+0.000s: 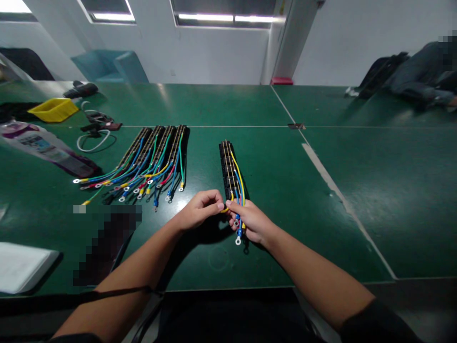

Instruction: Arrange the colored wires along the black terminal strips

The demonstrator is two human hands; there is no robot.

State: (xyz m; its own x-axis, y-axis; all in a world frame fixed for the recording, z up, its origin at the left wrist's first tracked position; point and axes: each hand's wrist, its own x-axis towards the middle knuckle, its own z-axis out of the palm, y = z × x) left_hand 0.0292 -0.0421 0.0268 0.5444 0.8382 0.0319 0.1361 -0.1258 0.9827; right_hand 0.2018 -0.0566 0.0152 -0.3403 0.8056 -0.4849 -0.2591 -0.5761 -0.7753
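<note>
A long black terminal strip [227, 166] with brass-coloured metal parts lies on the green table, pointing away from me. Yellow, blue and red wires run from it towards me. My right hand [254, 221] is closed around these wires [241, 193] just below the strip, its thumb on top. Ring terminals [238, 241] with blue and yellow sleeves hang out beneath the fingers. To the left, my left hand [202, 209] pinches a bent yellow wire [225, 210] between thumb and fingertip, close to the right thumb. The wire's tip is hidden by the fingers.
Several similar wired strips [153, 152] lie side by side on the left. Beyond them are a plastic package [50, 147], a white cable [93, 143] and a yellow bin [54, 110]. A white box [24, 267] sits near-left. A person [414, 71] leans on the table far right.
</note>
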